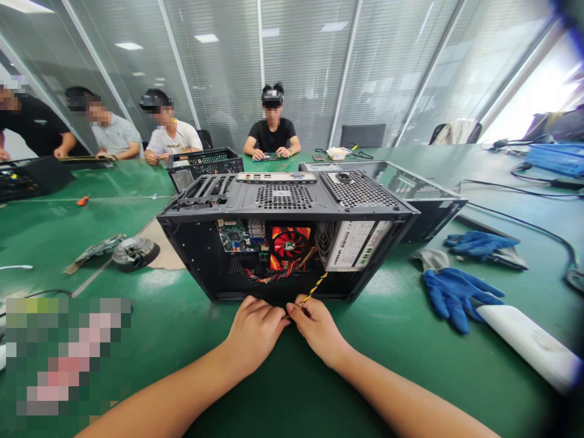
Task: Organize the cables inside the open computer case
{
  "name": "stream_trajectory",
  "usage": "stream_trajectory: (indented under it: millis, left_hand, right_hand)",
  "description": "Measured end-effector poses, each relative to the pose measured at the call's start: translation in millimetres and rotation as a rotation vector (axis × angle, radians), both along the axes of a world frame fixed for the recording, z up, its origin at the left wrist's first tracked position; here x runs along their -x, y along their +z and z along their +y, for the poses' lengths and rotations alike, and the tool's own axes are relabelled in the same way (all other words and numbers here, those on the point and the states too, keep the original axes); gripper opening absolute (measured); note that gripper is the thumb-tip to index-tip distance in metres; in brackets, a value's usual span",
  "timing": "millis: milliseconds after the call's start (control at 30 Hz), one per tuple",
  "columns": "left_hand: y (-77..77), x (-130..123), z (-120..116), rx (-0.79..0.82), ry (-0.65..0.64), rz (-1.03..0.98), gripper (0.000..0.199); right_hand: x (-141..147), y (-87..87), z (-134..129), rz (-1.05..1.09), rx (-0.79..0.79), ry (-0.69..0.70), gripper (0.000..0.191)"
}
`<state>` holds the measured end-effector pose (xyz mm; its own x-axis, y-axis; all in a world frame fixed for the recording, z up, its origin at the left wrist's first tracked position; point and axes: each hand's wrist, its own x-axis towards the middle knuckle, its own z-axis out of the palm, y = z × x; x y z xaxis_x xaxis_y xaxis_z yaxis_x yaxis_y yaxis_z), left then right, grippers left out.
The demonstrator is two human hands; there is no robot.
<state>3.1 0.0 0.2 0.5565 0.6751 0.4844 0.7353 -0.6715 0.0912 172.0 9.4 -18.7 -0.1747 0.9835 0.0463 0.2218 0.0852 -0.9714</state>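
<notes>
A black computer case (283, 207) stands before me with its near side open. Inside show a motherboard (235, 236), a red-and-orange cooling fan (290, 244) and a white-labelled power supply (356, 245). A twisted yellow-and-black cable (316, 286) runs from below the power supply to my fingers. My right hand (317, 325) pinches this cable just in front of the case's lower edge. Close beside it, my left hand (255, 328) is closed at the cable's end; its fingertips are partly hidden. A bundle of coloured wires (269, 278) hangs inside the case.
Blue work gloves (456, 292) and a white box-like object (531, 340) lie to the right. On the left are a round metal part (135, 252) and a cardboard piece (166, 243). Other cases stand behind. Several people sit or stand around the green table (182, 389).
</notes>
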Motion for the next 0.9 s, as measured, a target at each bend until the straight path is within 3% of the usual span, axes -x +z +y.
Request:
stream_trajectory:
  millis: [267,500,900]
  left_hand:
    - [1.9,-2.7,0.3,-0.013,0.027,0.078,0.027]
    - [1.8,-1.3,0.9,-0.028,-0.004,0.029,0.030]
    - [1.7,-0.3,-0.6,0.055,-0.044,-0.007,0.024]
  right_hand:
    - [0.9,0.9,-0.6,0.041,0.058,0.033,0.038]
    - [1.0,0.7,-0.5,0.062,0.092,0.041,0.038]
    - [0.7,2.7,0.7,-0.020,-0.038,-0.023,0.038]
